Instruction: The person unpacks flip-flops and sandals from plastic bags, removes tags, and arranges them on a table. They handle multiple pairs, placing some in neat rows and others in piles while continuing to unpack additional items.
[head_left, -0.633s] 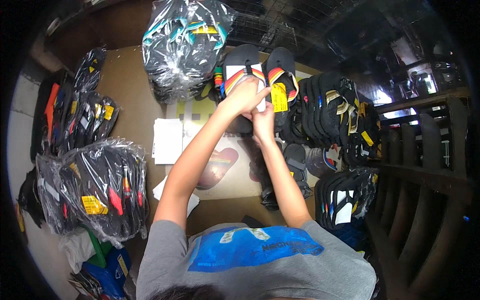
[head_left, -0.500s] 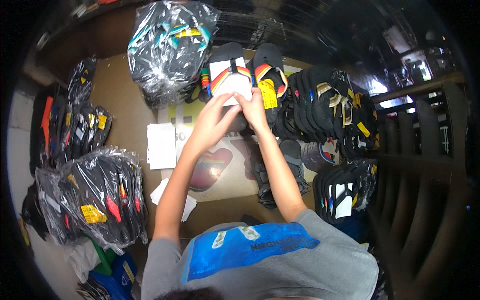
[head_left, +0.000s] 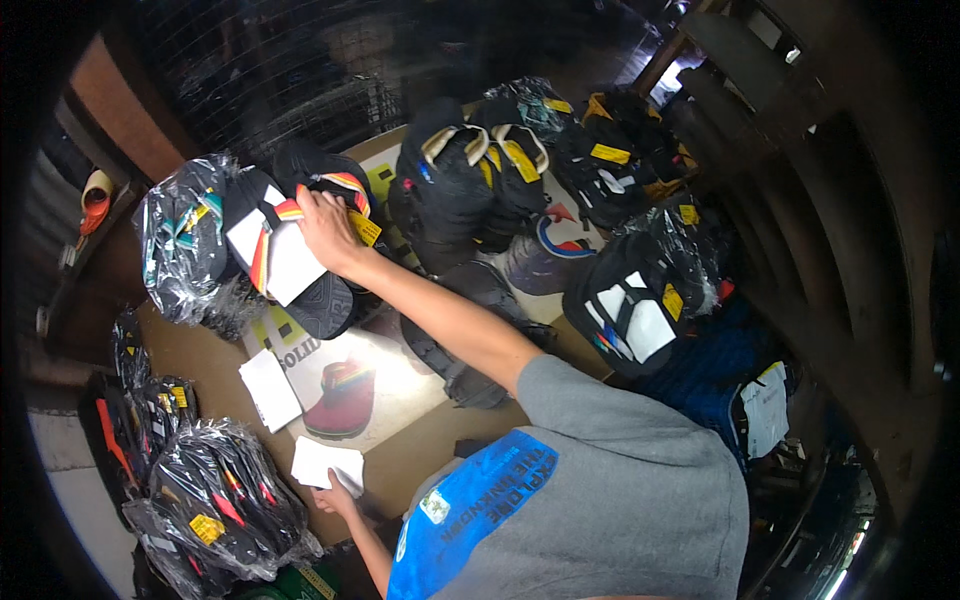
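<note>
My left hand [head_left: 338, 497] is low, near my body, with its fingers closed at the edge of a small pile of white cards [head_left: 328, 464]. Farther off, my right hand [head_left: 330, 235] reaches across to a pair of black sandals [head_left: 312, 165] with red, orange and yellow striped straps. Its fingers are bent round the striped strap, partly hiding it. A white card [head_left: 290, 262] lies on the left sandal's footbed, tucked beneath its strap. From the other sandal hangs a yellow tag [head_left: 364, 228].
Plastic-wrapped sandals stand at the far left [head_left: 185, 240] and near left [head_left: 225, 500]. Another stack of white cards [head_left: 270, 390] lies on the printed board [head_left: 400, 385]. Black sandals [head_left: 440, 190] stand upright in rows beyond my right arm. Dark slats [head_left: 800, 190] rise at right.
My left hand has left the striped sandals and come back to the white cards near me. My right hand stays at the sandals, now on a strap. The view has turned.
</note>
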